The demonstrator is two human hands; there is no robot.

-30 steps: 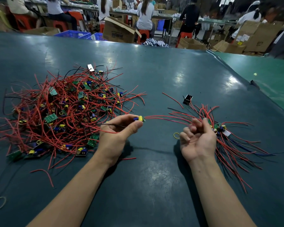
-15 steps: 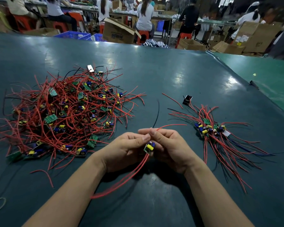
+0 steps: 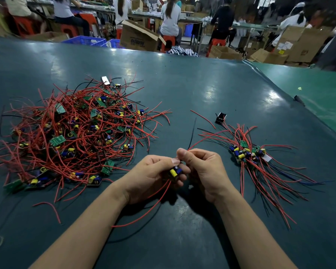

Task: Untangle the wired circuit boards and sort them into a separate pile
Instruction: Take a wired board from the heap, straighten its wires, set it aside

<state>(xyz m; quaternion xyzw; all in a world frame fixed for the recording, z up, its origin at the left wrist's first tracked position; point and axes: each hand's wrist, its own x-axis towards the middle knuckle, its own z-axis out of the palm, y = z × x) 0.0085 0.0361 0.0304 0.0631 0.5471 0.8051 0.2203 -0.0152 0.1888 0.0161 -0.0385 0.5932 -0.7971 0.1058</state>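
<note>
Room: a workshop, with seated workers, cardboard boxes and blue crates beyond the far edge of a dark green table.
Tangled pile: left of centre, red and black leads knotted round many small green boards.
Sorted pile: right, boards clustered, leads fanned toward the near side.
Held board: near centre, between both hands, its red leads trailing toward the near side.
Left hand: fingers curled round the board.
Right hand: thumb and forefinger pinching a red lead.
Handling: likely light; leads limp and prone to snagging, solder joints fragile. Best held by the board edges.
</note>
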